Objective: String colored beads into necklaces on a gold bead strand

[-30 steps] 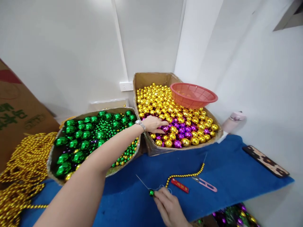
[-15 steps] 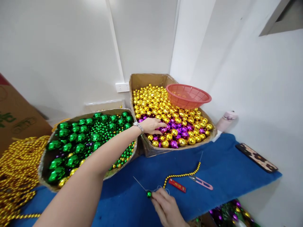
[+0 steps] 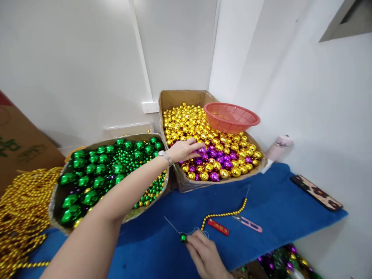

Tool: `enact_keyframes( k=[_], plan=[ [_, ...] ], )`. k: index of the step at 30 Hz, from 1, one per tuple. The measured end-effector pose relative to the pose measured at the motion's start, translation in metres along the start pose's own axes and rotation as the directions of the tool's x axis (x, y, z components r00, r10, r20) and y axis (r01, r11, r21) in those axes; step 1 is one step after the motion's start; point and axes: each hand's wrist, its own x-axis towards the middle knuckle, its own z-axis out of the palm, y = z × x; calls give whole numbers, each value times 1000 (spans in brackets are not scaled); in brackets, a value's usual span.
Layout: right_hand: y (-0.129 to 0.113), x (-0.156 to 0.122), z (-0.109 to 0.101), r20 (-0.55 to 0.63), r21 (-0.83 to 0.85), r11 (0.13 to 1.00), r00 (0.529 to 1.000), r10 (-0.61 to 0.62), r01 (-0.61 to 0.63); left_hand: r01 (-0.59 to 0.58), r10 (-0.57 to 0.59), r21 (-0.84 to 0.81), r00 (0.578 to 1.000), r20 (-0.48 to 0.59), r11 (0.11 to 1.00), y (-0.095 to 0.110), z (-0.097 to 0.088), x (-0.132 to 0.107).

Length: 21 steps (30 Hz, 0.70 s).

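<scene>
My left hand [image 3: 186, 150], a watch on its wrist, is over the front left of the box of gold and purple beads [image 3: 182, 184]. Its fingertips pinch a shiny purple bead [image 3: 202, 151] just above the pile. Low in the view, my right hand [image 3: 207, 254] is closed on a long thin needle [image 3: 171, 224]. A green bead [image 3: 183, 238] sits on that needle, right by the fingertips. Thin thread loops beside the fingers, near a string of small gold beads [image 3: 223, 214] lying on the blue cloth [image 3: 151, 248].
To the left stands a box of green beads [image 3: 52, 205], with a heap of gold bead strands [image 3: 23, 209] beyond. A red basket [image 3: 232, 126] rests on the gold beads. Pink thread snips [image 3: 251, 224], a red packet [image 3: 218, 227], a phone [image 3: 316, 192] and a pink bottle [image 3: 277, 149] lie or stand rightward.
My left hand has lifted slightly and drawn back left, now with a purple bead between its fingertips. My right hand keeps its place with the needle and green bead.
</scene>
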Motion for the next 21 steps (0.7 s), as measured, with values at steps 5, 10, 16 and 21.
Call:
enact_keyframes(
  k=[5, 10, 16, 21],
  plan=[
    [4, -3, 1, -20, 8, 1000, 1000, 18, -18, 325, -331, -68, 911, -245, 943, -5, -39, -88],
    [10, -3, 3, 5, 49, 999, 1000, 19, -19, 480, -487, 87, 861, 146, 873, -11, -30, -192],
    [10, -1, 2, 31, 62, 998, 999, 23, -24, 397, -395, 88, 918, -36, 914, -2, -27, -158],
    [4, -2, 1, 31, 41, 999, 999, 26, -28, 293, -303, 97, 946, 113, 951, 8, -26, -56]
  ],
)
